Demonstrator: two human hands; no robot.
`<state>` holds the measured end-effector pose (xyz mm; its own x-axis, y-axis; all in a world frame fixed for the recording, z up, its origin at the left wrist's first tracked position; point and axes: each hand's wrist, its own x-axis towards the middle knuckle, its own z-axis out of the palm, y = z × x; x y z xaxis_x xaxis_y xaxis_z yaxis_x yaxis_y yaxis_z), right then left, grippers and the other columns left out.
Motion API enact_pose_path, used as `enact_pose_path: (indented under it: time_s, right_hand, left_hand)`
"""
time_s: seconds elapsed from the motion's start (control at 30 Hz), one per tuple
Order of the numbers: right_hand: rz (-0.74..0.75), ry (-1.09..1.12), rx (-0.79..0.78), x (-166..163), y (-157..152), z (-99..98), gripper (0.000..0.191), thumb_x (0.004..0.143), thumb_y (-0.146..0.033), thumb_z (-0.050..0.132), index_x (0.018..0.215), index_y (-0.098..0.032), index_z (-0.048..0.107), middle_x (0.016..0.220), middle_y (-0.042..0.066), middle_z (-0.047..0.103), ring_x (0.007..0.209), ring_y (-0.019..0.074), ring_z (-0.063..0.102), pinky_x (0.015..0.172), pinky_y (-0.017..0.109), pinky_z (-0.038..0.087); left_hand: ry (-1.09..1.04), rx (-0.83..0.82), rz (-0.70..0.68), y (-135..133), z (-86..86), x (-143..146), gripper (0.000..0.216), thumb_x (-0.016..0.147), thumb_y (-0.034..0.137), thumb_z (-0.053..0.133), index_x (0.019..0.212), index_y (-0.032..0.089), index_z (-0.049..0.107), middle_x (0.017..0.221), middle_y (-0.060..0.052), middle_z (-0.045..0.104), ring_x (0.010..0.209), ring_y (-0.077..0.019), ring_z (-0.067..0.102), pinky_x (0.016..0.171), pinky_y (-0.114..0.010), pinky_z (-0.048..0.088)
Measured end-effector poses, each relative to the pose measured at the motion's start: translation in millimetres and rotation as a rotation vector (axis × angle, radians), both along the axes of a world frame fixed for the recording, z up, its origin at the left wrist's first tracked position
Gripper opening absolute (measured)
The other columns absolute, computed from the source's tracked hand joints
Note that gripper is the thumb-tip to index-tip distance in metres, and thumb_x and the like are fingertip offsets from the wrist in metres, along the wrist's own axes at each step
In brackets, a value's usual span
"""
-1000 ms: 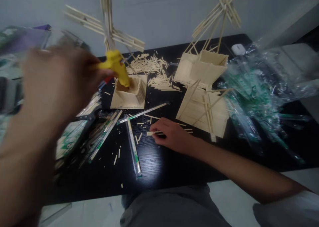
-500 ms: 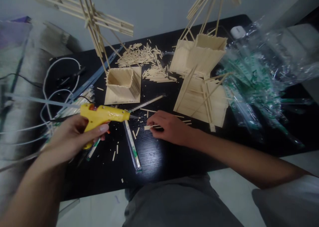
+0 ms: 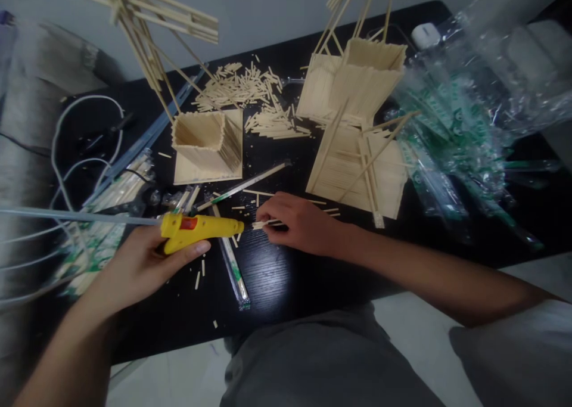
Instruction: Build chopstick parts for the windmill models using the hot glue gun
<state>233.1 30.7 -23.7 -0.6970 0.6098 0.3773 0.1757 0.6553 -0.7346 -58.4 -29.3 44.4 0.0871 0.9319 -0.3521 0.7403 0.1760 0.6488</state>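
My left hand (image 3: 147, 261) is closed round a yellow hot glue gun (image 3: 201, 229), its nozzle pointing right. A long glue stick (image 3: 80, 216) runs out of the gun's back end to the left. Just past the nozzle, my right hand (image 3: 297, 223) pinches thin wooden sticks (image 3: 259, 224) low over the black table. The nozzle tip is at the left ends of these sticks; whether it touches them I cannot tell. Below the gun lies a wrapped pair of chopsticks (image 3: 233, 264). Short cut stick pieces (image 3: 197, 280) are scattered near it.
Behind my hands stands a wooden stick box on a base (image 3: 201, 165) with a windmill-like frame. Another stick box (image 3: 366, 79) and a flat stick panel (image 3: 388, 180) are at the right. Cut pieces (image 3: 241, 88) lie heaped between. Plastic wrappers (image 3: 456, 139) cover the right; white cable (image 3: 56, 133) loops left.
The glue gun in my left hand has moved right and slightly down, bringing its nozzle to the sticks in my right hand. My view has shifted a little.
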Motion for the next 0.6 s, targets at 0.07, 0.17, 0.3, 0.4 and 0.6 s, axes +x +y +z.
enact_pose_path:
  time_s: [0.07, 0.17, 0.3, 0.4, 0.6]
  right_hand:
    - [-0.001, -0.011, -0.018, 0.2, -0.1, 0.4, 0.012, 0.092, -0.007, 0.056, 0.097, -0.016, 0.06, 0.096, 0.006, 0.068, 0.094, 0.0169, 0.06, 0.087, 0.03, 0.051]
    - [0.006, -0.02, -0.036, 0.6, -0.3, 1.4, 0.012, 0.091, -0.007, 0.056, 0.097, -0.017, 0.06, 0.097, 0.006, 0.068, 0.095, 0.0171, 0.06, 0.088, 0.03, 0.051]
    - [0.016, -0.021, -0.033, 1.0, -0.1, 1.7, 0.011, 0.092, -0.007, 0.055, 0.097, -0.016, 0.06, 0.097, 0.007, 0.068, 0.095, 0.0171, 0.059, 0.089, 0.03, 0.05]
    - [0.018, -0.031, -0.046, 1.2, 0.1, 1.4, 0.01, 0.093, -0.008, 0.054, 0.098, -0.016, 0.059, 0.098, 0.007, 0.068, 0.097, 0.0173, 0.059, 0.09, 0.032, 0.05]
    - [0.014, -0.026, -0.05, 1.0, 0.1, 2.1, 0.012, 0.091, -0.007, 0.054, 0.097, -0.017, 0.059, 0.098, 0.007, 0.068, 0.097, 0.0174, 0.059, 0.09, 0.032, 0.05]
  left_hand:
    - [0.008, -0.009, 0.04, -1.2, 0.0, 2.0, 0.054, 0.069, 0.072, 0.073, 0.085, 0.02, 0.078, 0.082, -0.004, 0.077, 0.064, -0.0143, 0.068, 0.053, -0.019, 0.056]
    - [0.062, 0.0, 0.045, -2.2, -0.6, 2.3, 0.059, 0.069, 0.075, 0.068, 0.083, 0.018, 0.077, 0.078, -0.004, 0.076, 0.06, -0.0133, 0.064, 0.05, -0.02, 0.053]
    - [0.067, -0.005, -0.004, -2.3, -2.9, 1.3, 0.058, 0.073, 0.073, 0.067, 0.089, 0.018, 0.077, 0.081, -0.003, 0.075, 0.062, -0.012, 0.063, 0.052, -0.018, 0.052]
    - [0.066, -0.014, -0.035, -2.5, -3.3, 1.5, 0.057, 0.075, 0.072, 0.065, 0.091, 0.018, 0.076, 0.08, -0.003, 0.074, 0.063, -0.0123, 0.063, 0.054, -0.019, 0.052]
    - [0.148, -0.018, -0.091, -4.6, -4.2, -0.9, 0.046, 0.082, 0.066, 0.063, 0.096, 0.024, 0.075, 0.084, -0.002, 0.075, 0.065, -0.0121, 0.064, 0.047, -0.017, 0.043]
